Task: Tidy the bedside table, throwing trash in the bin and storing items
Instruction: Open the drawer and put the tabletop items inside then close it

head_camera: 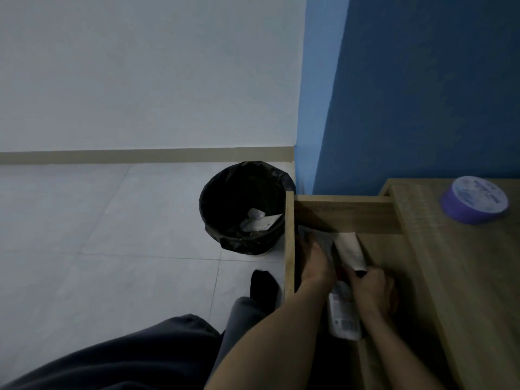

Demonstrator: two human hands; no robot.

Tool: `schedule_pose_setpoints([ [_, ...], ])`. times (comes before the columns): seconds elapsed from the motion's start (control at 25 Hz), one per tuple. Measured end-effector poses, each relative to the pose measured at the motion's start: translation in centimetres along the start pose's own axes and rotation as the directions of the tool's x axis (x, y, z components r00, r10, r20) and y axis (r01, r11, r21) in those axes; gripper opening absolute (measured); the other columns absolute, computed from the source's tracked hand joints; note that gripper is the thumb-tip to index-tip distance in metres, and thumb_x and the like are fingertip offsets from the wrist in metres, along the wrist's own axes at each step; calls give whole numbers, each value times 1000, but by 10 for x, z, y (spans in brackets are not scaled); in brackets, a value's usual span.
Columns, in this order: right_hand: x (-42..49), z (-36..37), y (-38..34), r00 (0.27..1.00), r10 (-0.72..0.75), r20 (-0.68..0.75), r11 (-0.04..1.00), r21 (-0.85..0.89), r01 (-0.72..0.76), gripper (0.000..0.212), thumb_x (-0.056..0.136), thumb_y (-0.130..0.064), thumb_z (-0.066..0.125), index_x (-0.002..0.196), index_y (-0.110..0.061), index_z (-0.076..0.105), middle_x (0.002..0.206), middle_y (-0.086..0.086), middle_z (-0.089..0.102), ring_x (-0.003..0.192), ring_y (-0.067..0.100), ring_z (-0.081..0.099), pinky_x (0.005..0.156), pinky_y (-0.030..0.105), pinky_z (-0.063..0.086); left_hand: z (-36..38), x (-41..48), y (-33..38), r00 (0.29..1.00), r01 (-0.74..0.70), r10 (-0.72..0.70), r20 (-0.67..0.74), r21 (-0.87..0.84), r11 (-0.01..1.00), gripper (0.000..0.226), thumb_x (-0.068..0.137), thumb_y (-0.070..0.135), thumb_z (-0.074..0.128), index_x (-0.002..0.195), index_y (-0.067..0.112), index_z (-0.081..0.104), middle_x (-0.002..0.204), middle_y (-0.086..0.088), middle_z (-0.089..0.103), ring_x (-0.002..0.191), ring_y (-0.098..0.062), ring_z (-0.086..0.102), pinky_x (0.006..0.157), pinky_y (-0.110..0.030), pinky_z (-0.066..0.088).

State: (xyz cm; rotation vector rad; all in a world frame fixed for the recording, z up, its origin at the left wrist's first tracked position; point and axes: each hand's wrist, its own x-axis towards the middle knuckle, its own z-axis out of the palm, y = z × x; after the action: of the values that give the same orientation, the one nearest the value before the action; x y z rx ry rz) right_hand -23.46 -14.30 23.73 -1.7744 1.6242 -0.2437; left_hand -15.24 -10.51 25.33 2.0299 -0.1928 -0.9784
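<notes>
Drawer of bedside table: pulled open to the left, both hands inside.

Left hand: reached in beside the near-left drawer wall, fingers spread and pressed down on grey, blurred contents at the far end; whether anything is gripped cannot be told.

Right hand: fingers curled together into a fist around the dark cap end of a white tube, which lies slanted toward the far drawer wall.

White bottle: barcode label upward, lying between the two forearms at the near end of the drawer.

Purple-lidded jar: upright on the tabletop, far right, near the edge, not yet stored.

Bin: black-lined, on the floor just left of the drawer's far corner, paper scraps already inside.

Step judged in hand: storing items, with the tube being settled in the drawer. Next move judged to call for release of the tube, withdrawal of both hands, and collection of the jar.

Clearances: drawer interior crowded, little room between the walls and both wrists; upward exit open. Floor to the left clear apart from the bin and the person's sock-clad foot.
</notes>
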Motion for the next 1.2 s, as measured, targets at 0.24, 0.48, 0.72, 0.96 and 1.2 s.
schedule_pose_setpoints([
  [0.24,-8,-18,-13,986,50,160,996,70,-62,38,87,-25,58,107,7,60,113,27,62,106,38,57,69,28,32,-5,-11,18,999,-21,31,-43,218,976,43,102,14,32,143,4,31,151,-19,33,137,-29,38,110,-35,37],
  [0.48,-40,-48,-25,986,-88,143,993,89,76,36,91,-19,50,124,-6,50,116,18,59,90,25,56,67,27,43,-16,-39,48,971,-220,240,-23,326,919,29,97,9,42,123,5,54,139,-15,39,122,-28,47,106,-37,42],
  [0.72,-80,-132,-1,946,-297,-129,917,237,320,35,85,-8,55,119,-9,56,120,13,64,109,30,60,95,41,47,14,-78,79,810,-582,576,114,280,763,33,97,12,46,128,3,54,130,-18,48,119,-32,50,100,-26,36],
  [0.96,-118,-223,75,893,-228,-388,951,108,290,35,74,-9,64,109,-9,64,106,19,69,97,35,65,86,42,49,73,-130,86,707,-702,623,335,219,678,36,96,18,51,131,11,52,134,-12,50,120,-27,54,100,-26,39],
  [1.2,-141,-253,150,955,-91,-282,996,-40,83,73,68,-57,67,117,-4,59,120,23,61,109,37,59,89,39,46,119,-197,50,561,-792,500,660,251,557,49,88,30,61,134,15,51,141,-8,47,131,-24,45,111,-26,34],
])
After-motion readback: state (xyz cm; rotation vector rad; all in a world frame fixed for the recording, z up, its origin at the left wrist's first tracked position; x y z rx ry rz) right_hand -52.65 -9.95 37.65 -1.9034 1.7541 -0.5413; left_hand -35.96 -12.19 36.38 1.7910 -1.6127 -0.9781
